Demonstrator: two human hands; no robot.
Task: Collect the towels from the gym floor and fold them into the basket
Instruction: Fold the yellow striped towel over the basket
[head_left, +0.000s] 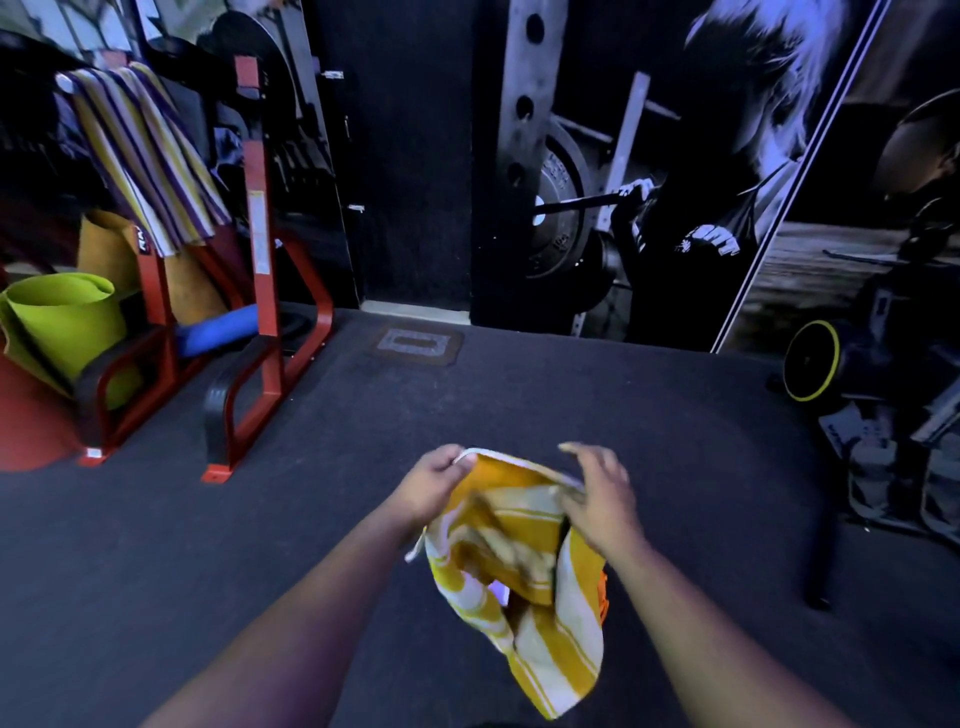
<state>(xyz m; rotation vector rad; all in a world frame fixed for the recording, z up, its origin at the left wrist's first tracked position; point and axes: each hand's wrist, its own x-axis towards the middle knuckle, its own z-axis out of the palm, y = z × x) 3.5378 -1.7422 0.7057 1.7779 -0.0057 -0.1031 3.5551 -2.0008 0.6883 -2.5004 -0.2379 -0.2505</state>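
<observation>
Yellow-and-white striped cloth, a towel (524, 566), hangs in the air between the two hands, above the dark rubber floor (519, 395). The left hand (434, 480) is closed on the towel's white-hemmed top edge, thumb and fingers pinching the corner. The right hand (597, 493) sits on the same edge a little to the other side, its fingers curled down over the cloth and gripping it, though the fingertips are blurred. From that held edge the towel falls loose and crumpled, bunched into folds just below the hands, with broad yellow bands and thinner white stripes running down to a lower corner that dangles free of the floor. Something small and orange shows just behind the cloth below the right hand; what it is cannot be told. Well beyond the left hand stands a red metal rack (260, 291) with a purple-and-yellow striped towel (150, 156) draped over its top bar, and a lime-green rolled mat (67, 322) beside it. Far past the right hand sits a black weight plate with a yellow rim (810, 358).
</observation>
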